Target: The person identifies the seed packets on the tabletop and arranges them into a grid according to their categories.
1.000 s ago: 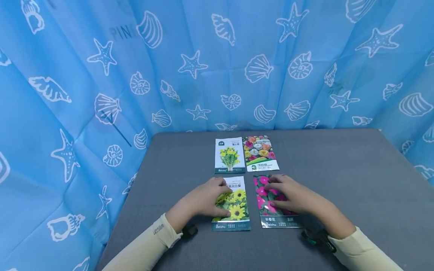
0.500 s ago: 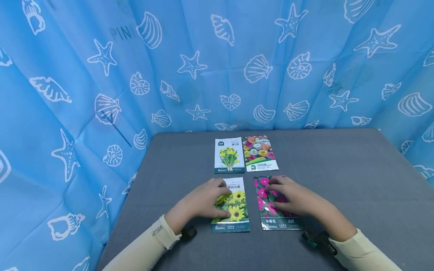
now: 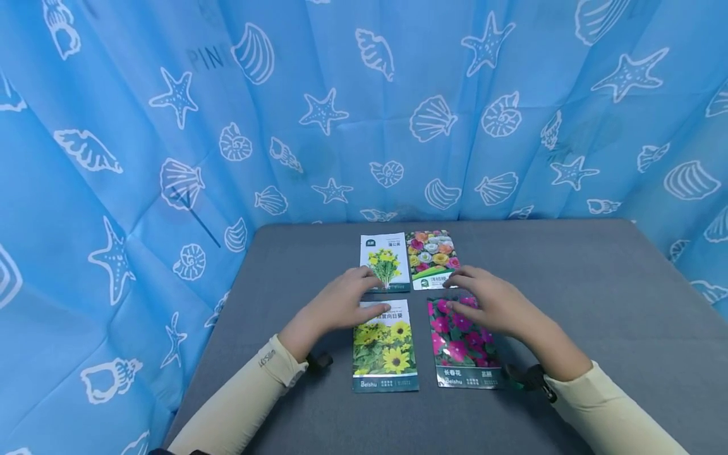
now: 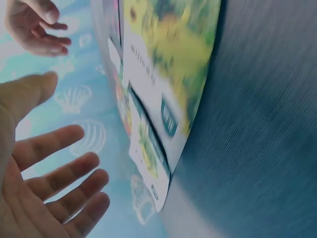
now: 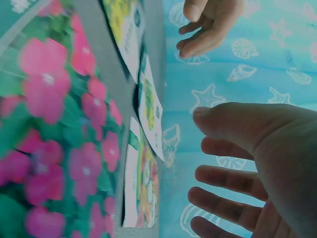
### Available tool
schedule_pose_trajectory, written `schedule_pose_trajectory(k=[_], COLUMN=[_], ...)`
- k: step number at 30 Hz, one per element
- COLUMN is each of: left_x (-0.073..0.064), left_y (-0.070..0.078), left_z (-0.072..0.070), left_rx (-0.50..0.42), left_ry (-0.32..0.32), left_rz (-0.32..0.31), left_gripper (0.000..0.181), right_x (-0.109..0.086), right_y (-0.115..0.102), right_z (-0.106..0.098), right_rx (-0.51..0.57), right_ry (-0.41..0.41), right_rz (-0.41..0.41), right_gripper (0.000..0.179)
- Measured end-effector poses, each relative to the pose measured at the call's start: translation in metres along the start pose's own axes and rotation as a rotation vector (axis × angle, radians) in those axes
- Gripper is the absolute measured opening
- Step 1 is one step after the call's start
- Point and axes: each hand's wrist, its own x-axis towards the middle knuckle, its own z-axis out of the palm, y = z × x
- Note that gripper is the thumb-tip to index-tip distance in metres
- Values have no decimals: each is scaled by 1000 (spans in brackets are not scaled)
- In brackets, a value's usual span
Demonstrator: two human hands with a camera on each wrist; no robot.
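Four seed packets lie flat in two rows in the head view. The sunflower packet (image 3: 387, 354) is at the near left and the pink periwinkle packet (image 3: 463, 344) at the near right. Behind them are the white packet with yellow dandelions (image 3: 385, 253) and the packet of mixed-colour blooms (image 3: 429, 253). My left hand (image 3: 344, 300) hovers above the left packets, fingers spread and apart from them in the left wrist view. Over the right packets, my right hand (image 3: 495, 300) is likewise raised, its fingers (image 5: 223, 178) extended and holding nothing.
The packets rest on a grey cloth-covered table (image 3: 569, 284). A blue curtain (image 3: 341, 145) printed with white shells and starfish hangs behind its far edge and along the left side.
Both hands have lifted off the two near packets and moved forward, uncovering more of the sunflower and periwinkle pictures. The packets have stayed in about the same places.
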Motion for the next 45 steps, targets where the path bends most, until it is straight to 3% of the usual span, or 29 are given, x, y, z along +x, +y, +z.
schedule_pose_trajectory(k=[6,12,20,25,31,38,45], left_x=[27,48,67,76,77,80,83], left_y=[-18,-36,-49,-49,-45,-41,-36], left_z=[-3,6,17,17,17,14,12], left_rx=[1,5,43,37,51,92,36], left_ry=[29,-39,-100,-121,-177,-211,-246], left_rz=[-77,-133,-190,-170,-175,-184,-185], left_gripper=[51,54,62,60,53,53,52], right_x=[33,67,96,104,111,114,113], right_y=[17,35,49,55,56,54,53], right_z=[0,12,26,30,36,36,36], right_rx=[74,121,152,119,74,52,58], right_ry=[-3,-67,-133,-172,-232,-230,-245], right_rz=[41,64,98,80,35,23,15], right_gripper=[34,34,41,43,41,43,45])
